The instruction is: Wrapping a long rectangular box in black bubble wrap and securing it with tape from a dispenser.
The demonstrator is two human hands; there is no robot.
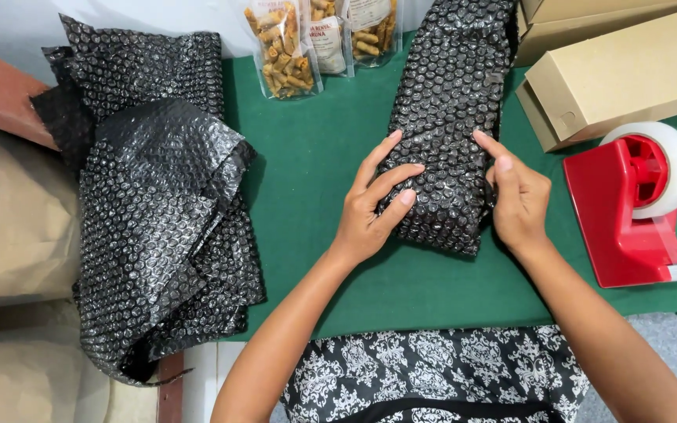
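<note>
A long parcel wrapped in black bubble wrap (447, 117) lies on the green table mat (307, 164), running from the middle toward the far edge. My left hand (370, 207) rests on its near left side with fingers spread over the wrap. My right hand (517, 196) presses against its near right side, index finger laid on top. Both hands hold the wrapped end between them; what is inside is hidden.
A pile of loose black bubble wrap (158, 196) covers the left. Clear snack bags (287, 47) stand at the far edge. Brown cardboard boxes (620, 74) sit at the right rear, with a red tape dispenser (636, 207) in front of them.
</note>
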